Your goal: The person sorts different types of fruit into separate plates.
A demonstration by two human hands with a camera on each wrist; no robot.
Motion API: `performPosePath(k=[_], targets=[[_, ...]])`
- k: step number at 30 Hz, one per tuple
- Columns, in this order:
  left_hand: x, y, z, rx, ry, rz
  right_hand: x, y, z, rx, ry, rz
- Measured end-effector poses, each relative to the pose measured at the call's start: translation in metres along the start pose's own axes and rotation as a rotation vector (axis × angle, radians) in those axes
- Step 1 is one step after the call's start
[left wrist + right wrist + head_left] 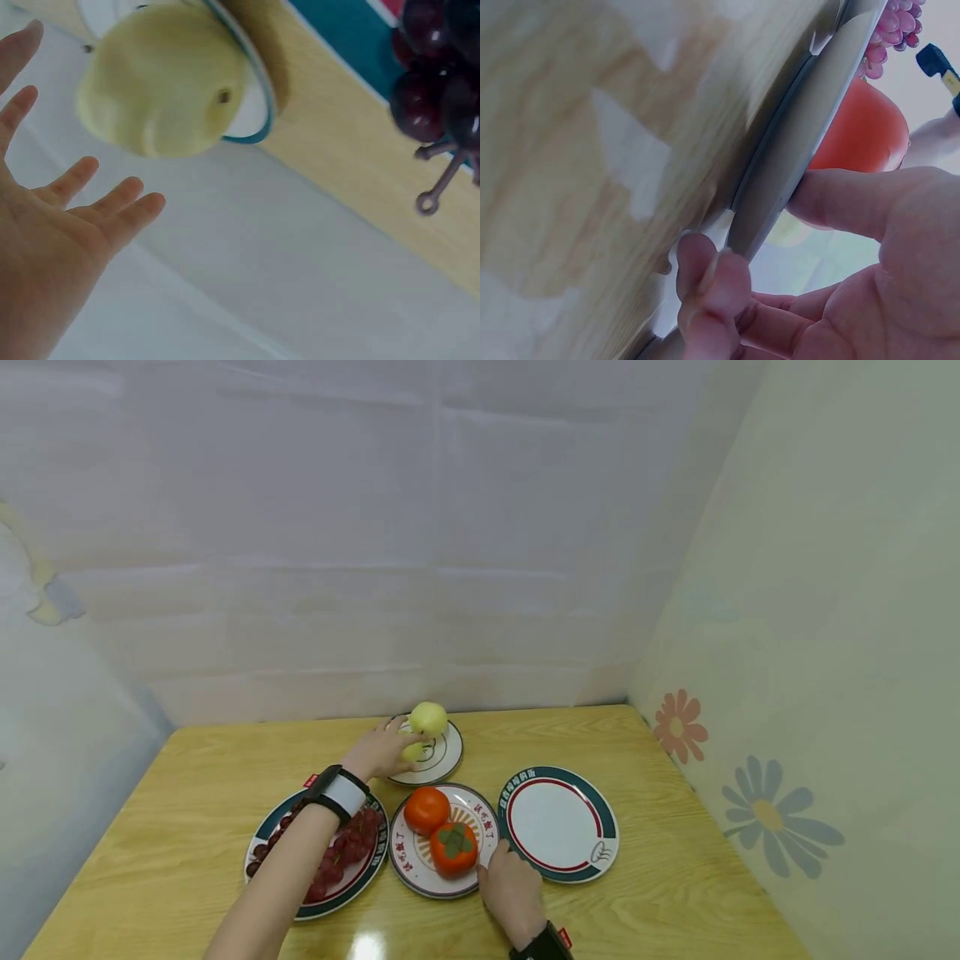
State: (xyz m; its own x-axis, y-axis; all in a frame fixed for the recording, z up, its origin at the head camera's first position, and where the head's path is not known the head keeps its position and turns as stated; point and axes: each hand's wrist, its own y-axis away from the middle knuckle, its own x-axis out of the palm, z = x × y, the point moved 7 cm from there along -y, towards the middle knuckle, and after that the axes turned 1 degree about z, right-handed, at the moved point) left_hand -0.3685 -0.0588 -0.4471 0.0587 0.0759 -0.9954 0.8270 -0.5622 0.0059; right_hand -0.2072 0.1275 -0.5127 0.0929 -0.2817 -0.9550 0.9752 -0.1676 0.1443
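Note:
My left hand (pixel 386 749) reaches over a small white plate (pixel 450 756) at the back, which bears two pale yellow-green fruits (pixel 429 719). In the left wrist view its fingers are spread beside one lumpy fruit (pixel 161 82), holding nothing. My right hand (pixel 513 892) grips the near right rim of a patterned plate (pixel 420 882). In the right wrist view the thumb presses on the rim and the fingers curl at the underside. Two orange persimmons (pixel 453 850) lie on this plate, one with its green calyx facing up.
Left of the persimmons, a green-rimmed plate (pixel 381 852) bears red and dark grapes (pixel 348 847), partly hidden by my left forearm. Another green-rimmed plate (pixel 555 822) stands at the right, close beside the persimmon plate. Pale walls (pixel 420 543) border the wooden table (pixel 660 893).

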Motion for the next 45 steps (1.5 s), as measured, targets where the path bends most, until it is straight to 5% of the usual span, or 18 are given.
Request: performPosePath(k=[5, 13, 16, 22, 30, 36, 39, 45], targets=[[0.018, 0.0, 0.015, -0.092, 0.06, 0.09, 0.003, -0.001, 0.002, 0.018, -0.022, 0.014], [0.016, -0.007, 0.012, -0.119, 0.117, 0.09, 0.003, -0.003, 0.002, 0.026, -0.011, 0.006], [0.001, -0.012, -0.009, -0.07, 0.119, 0.079, 0.004, -0.003, 0.0, 0.042, -0.006, 0.011], [-0.026, -0.03, -0.077, 0.066, 0.062, 0.06, 0.0, -0.001, 0.0, 0.028, 0.01, -0.026], [0.0, -0.05, -0.158, 0.268, 0.027, 0.07, -0.006, -0.001, 0.0, -0.004, 0.021, -0.078], [0.034, -0.059, -0.183, 0.279, -0.054, 0.124, -0.007, -0.002, -0.004, -0.01, 0.001, -0.079], [0.043, -0.062, -0.189, 0.262, -0.073, 0.145, -0.018, 0.0, -0.011, -0.023, -0.024, -0.146], [0.05, -0.069, -0.197, 0.255, -0.094, 0.161, -0.063, -0.008, -0.062, 0.048, -0.09, -0.282]])
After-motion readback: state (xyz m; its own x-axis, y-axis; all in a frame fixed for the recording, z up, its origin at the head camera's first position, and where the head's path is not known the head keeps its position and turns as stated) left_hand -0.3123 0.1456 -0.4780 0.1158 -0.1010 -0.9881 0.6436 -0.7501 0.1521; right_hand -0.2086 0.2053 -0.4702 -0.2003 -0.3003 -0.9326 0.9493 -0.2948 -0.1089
